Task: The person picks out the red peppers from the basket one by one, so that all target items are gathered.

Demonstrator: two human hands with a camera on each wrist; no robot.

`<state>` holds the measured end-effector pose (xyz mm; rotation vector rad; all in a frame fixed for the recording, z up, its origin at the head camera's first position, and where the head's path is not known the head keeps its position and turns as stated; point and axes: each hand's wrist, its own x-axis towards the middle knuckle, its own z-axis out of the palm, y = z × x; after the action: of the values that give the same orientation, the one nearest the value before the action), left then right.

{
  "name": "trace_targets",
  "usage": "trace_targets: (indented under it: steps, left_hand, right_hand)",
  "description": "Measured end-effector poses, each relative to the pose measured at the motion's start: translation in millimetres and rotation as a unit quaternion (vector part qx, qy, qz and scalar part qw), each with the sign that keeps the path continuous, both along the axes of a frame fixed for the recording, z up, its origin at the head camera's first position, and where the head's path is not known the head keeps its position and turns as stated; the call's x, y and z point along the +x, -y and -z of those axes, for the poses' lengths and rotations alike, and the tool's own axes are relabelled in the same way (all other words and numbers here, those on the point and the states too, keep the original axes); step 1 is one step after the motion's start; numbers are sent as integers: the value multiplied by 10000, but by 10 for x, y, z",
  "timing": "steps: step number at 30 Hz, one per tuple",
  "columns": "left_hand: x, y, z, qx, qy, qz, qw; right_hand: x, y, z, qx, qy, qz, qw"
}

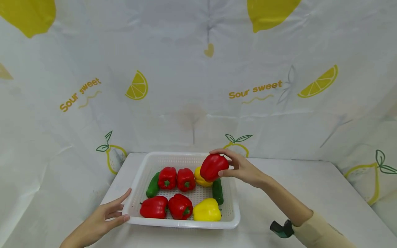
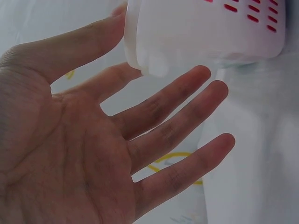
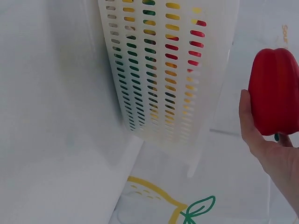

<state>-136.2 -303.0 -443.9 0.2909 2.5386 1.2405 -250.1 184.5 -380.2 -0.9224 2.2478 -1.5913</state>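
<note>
My right hand [image 1: 245,169] holds a red bell pepper [image 1: 213,167] above the back right part of a white plastic basket [image 1: 183,223]. In the right wrist view, the fingers grip this red bell pepper [image 3: 274,91] beside the perforated basket wall [image 3: 154,70]. At the front left corner of the basket, my left hand [image 1: 103,217] touches the rim with thumb and index finger. The left wrist view shows that hand [image 2: 84,140] with its other fingers extended and spread below the basket rim [image 2: 133,37].
Inside the basket lie several red bell peppers [image 1: 180,206], a yellow bell pepper [image 1: 207,210] at front and another yellow one [image 1: 201,179] partly hidden behind the held pepper. Two green cucumber-like vegetables lie at left [image 1: 153,186] and right [image 1: 217,192]. A lemon-print sheet [image 1: 173,86] hangs behind the white table [image 1: 285,179].
</note>
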Motion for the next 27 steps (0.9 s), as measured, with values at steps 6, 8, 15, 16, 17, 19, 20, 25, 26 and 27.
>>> trace_targets:
  steps: [6, 8, 15, 16, 17, 19, 20, 25, 26, 27]
  left_hand:
    - [0, -1, 1, 25, -53, 57, 10000]
    - [-1, -4, 0, 14, 1, 2, 10000]
    - [-14, -20, 3, 30, 168, -160, 9997]
    - [-12, -20, 3, 36, 152, -130, 9998]
    - [-9, -21, 3, 33, 166, -139, 9998]
    - [-3, -19, 5, 37, 188, -150, 9997]
    - [0, -21, 4, 37, 223, -186, 9996]
    - [8, -16, 6, 67, 273, -189, 9994]
    - [9, -15, 7, 72, 255, -161, 9995]
    - [10, -13, 7, 83, 244, -135, 9996]
  right_hand:
    - [-28, -130, -16, -305, -59, 180, 9994]
    - [-31, -162, -24, -342, -89, 287, 9990]
    - [-15, -218, -50, -165, -441, 1001, 9939]
    - [-12, -221, -46, -121, -512, 1102, 9925]
    - [-11, -225, -39, -109, -560, 1182, 9914]
    - [-11, -240, -24, -87, -697, 1288, 9892]
    - [-10, -251, -18, -85, -764, 1320, 9883]
    - [-13, -343, -10, 14, -1074, 1437, 9838]
    - [-14, -364, -13, 33, -1096, 1451, 9833]
    - [-13, -386, -15, 62, -1122, 1465, 9828]
